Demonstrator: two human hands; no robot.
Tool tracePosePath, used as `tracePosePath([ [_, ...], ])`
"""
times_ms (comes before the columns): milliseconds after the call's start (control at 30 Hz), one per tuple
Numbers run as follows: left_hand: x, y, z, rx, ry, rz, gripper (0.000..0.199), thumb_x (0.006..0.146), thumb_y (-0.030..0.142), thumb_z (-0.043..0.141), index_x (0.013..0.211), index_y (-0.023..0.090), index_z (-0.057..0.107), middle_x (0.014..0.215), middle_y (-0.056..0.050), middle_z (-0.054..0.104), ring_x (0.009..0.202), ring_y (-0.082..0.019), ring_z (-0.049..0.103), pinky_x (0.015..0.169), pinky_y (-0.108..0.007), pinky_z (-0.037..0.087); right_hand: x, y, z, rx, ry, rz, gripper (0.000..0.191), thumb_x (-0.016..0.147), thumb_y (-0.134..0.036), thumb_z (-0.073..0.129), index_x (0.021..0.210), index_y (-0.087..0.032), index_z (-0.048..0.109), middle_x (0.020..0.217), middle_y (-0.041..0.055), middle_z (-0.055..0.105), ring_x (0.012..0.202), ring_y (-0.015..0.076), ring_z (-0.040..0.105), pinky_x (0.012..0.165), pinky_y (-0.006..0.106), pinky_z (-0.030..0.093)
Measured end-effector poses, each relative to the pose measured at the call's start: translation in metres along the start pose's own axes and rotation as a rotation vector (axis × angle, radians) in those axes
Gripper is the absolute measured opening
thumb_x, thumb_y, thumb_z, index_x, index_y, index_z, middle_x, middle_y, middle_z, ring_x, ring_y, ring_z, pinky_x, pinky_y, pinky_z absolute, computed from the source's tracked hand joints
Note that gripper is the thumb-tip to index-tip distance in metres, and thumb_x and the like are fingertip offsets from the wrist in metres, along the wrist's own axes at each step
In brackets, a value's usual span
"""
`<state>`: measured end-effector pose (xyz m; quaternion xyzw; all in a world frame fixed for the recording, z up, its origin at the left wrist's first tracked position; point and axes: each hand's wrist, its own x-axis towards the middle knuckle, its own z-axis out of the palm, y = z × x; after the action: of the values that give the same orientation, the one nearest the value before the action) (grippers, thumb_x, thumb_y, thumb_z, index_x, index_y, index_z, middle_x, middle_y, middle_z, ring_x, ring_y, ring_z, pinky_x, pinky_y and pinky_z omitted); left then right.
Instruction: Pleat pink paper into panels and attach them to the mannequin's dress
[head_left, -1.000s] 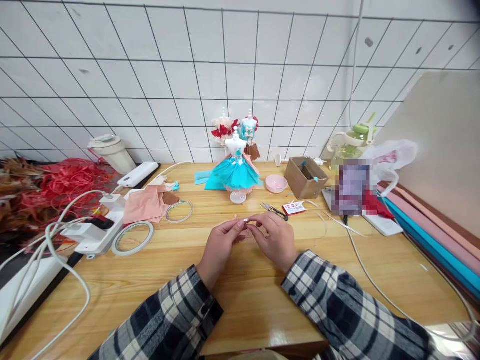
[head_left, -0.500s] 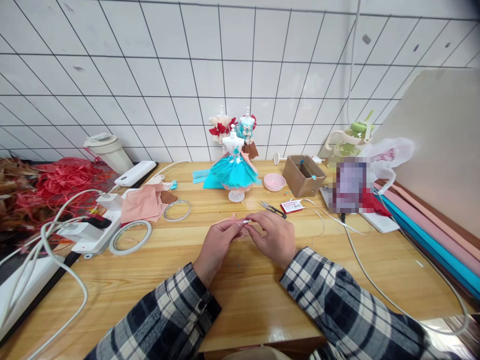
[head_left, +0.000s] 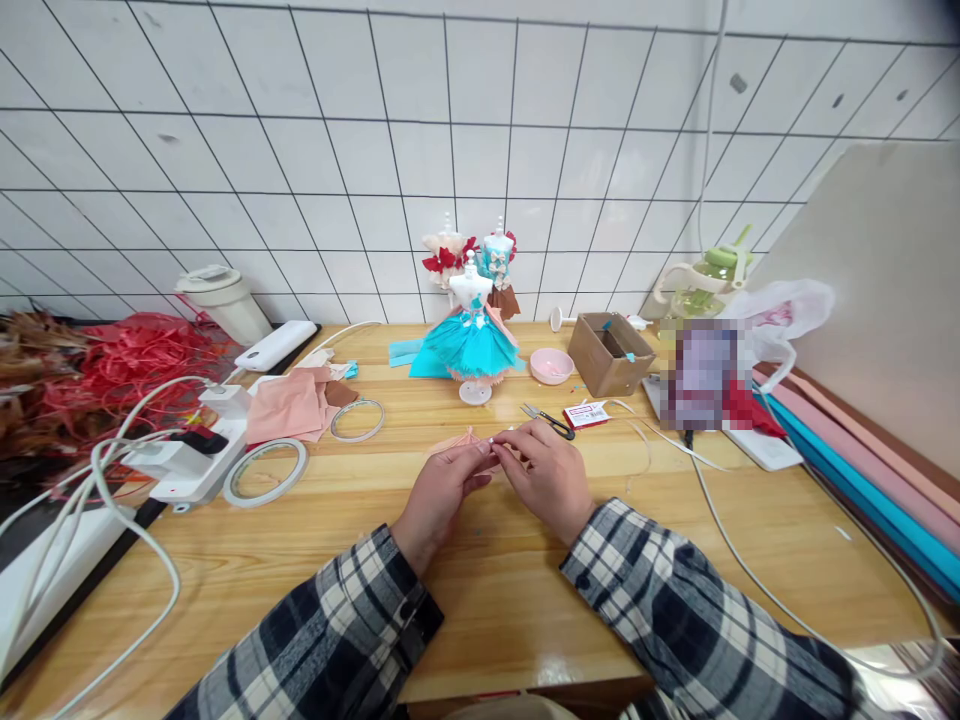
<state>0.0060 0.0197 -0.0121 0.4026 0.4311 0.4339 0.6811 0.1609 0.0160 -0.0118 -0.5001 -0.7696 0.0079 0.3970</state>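
My left hand (head_left: 444, 492) and my right hand (head_left: 549, 474) meet over the table, thumbs and forefingers pinched together. Between the fingertips shows a small white piece (head_left: 492, 440), mostly covered by the fingers and too small to name. Just behind my left hand lies a pleated peach piece of paper or fabric (head_left: 456, 441), partly hidden. Beyond it stands a small white dress form (head_left: 471, 292) in a turquoise ruffled skirt (head_left: 469, 345). Thread snips (head_left: 551, 420) and a red-and-white packet (head_left: 587, 415) rest past my right hand.
At the left are tape rolls (head_left: 265, 473), peach sheets (head_left: 289, 403) and a power strip (head_left: 187, 465) with loose white cables. A pink bowl (head_left: 551, 366) and a cardboard box (head_left: 613, 355) stand toward the back, near two more dressed forms. A cable (head_left: 720, 525) runs along the right.
The white piece shows less between my fingertips than before. My left fingers have shifted slightly, with the lower ones a little more extended; the whole view has moved a touch.
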Motion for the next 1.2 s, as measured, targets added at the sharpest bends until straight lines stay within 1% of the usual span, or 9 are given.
tracePosePath([
  [133, 0.001, 0.000, -0.001, 0.117, 0.028, 0.038, 0.030, 0.077, 0.043, 0.065, 0.087, 0.017, 0.075, 0.099, -0.009, 0.072, 0.099, -0.022, 0.063, 0.077, -0.027, 0.047, 0.000, 0.000, 0.000, -0.012, -0.011, -0.009, 0.017, 0.091, -0.029, 0.054, 0.093, -0.023, 0.070, 0.083, 0.0013, 0.067, 0.073, 0.0116, 0.062, 0.063, 0.023, 0.042],
  [300, 0.004, -0.002, -0.003, 0.303, 0.086, 0.117, 0.030, 0.074, 0.043, 0.066, 0.072, 0.015, 0.075, 0.077, -0.005, 0.072, 0.075, -0.018, 0.061, 0.069, -0.026, 0.046, 0.001, -0.004, -0.002, -0.109, -0.022, -0.012, 0.015, 0.089, -0.029, 0.056, 0.083, -0.023, 0.069, 0.081, -0.0005, 0.068, 0.072, 0.0113, 0.062, 0.057, 0.024, 0.036],
  [367, 0.004, -0.002, -0.003, 0.329, 0.090, 0.137, 0.031, 0.074, 0.044, 0.067, 0.069, 0.014, 0.075, 0.074, -0.004, 0.071, 0.072, -0.017, 0.060, 0.067, -0.026, 0.046, 0.001, -0.004, -0.002, -0.156, -0.049, -0.034, 0.017, 0.089, -0.029, 0.055, 0.081, -0.023, 0.068, 0.079, -0.0003, 0.068, 0.071, 0.0112, 0.061, 0.055, 0.026, 0.033],
  [467, 0.003, -0.003, -0.002, 0.249, 0.047, 0.124, 0.029, 0.074, 0.043, 0.067, 0.074, 0.015, 0.076, 0.080, -0.004, 0.072, 0.079, -0.018, 0.061, 0.073, -0.027, 0.047, 0.002, -0.001, -0.003, -0.200, -0.072, -0.085, 0.020, 0.092, -0.030, 0.051, 0.083, -0.023, 0.068, 0.079, -0.0003, 0.068, 0.070, 0.0111, 0.061, 0.055, 0.027, 0.030],
  [567, 0.002, -0.003, -0.001, 0.104, 0.011, 0.064, 0.027, 0.074, 0.041, 0.068, 0.081, 0.016, 0.076, 0.091, -0.007, 0.073, 0.091, -0.019, 0.062, 0.080, -0.028, 0.047, 0.001, 0.003, -0.003, -0.245, -0.069, -0.134, 0.022, 0.093, -0.031, 0.049, 0.082, -0.023, 0.067, 0.077, -0.0006, 0.068, 0.068, 0.0112, 0.059, 0.056, 0.028, 0.029],
  [667, 0.001, -0.002, 0.000, 0.031, 0.018, 0.003, 0.027, 0.074, 0.041, 0.069, 0.080, 0.015, 0.074, 0.091, -0.009, 0.071, 0.091, -0.019, 0.062, 0.076, -0.027, 0.048, 0.000, 0.005, -0.001, -0.286, -0.048, -0.182, 0.024, 0.093, -0.032, 0.049, 0.079, -0.023, 0.066, 0.072, -0.0012, 0.067, 0.064, 0.0112, 0.056, 0.056, 0.029, 0.027],
  [800, 0.002, -0.003, 0.000, 0.027, 0.057, -0.003, 0.026, 0.074, 0.041, 0.069, 0.076, 0.015, 0.073, 0.086, -0.008, 0.070, 0.083, -0.016, 0.062, 0.068, -0.022, 0.047, 0.000, 0.004, 0.000, -0.290, -0.028, -0.237, 0.027, 0.094, -0.033, 0.048, 0.075, -0.023, 0.064, 0.066, -0.0018, 0.064, 0.060, 0.0109, 0.054, 0.056, 0.029, 0.027],
  [1033, 0.004, -0.003, -0.004, 0.021, 0.052, 0.022, 0.029, 0.072, 0.042, 0.072, 0.084, 0.016, 0.075, 0.094, -0.008, 0.072, 0.092, -0.019, 0.064, 0.079, -0.026, 0.048, 0.002, 0.011, 0.001, -0.208, -0.040, -0.268, 0.021, 0.095, -0.030, 0.048, 0.089, -0.024, 0.067, 0.073, -0.0018, 0.068, 0.065, 0.0100, 0.059, 0.060, 0.026, 0.034],
  [1200, 0.003, 0.001, -0.003, 0.085, 0.085, 0.056, 0.032, 0.068, 0.044, 0.075, 0.081, 0.016, 0.077, 0.091, -0.009, 0.074, 0.088, -0.020, 0.064, 0.082, -0.029, 0.049, 0.001, 0.013, 0.000, -0.133, -0.002, -0.268, 0.021, 0.095, -0.030, 0.049, 0.094, -0.024, 0.069, 0.078, -0.0002, 0.072, 0.072, 0.0100, 0.063, 0.065, 0.023, 0.039],
])
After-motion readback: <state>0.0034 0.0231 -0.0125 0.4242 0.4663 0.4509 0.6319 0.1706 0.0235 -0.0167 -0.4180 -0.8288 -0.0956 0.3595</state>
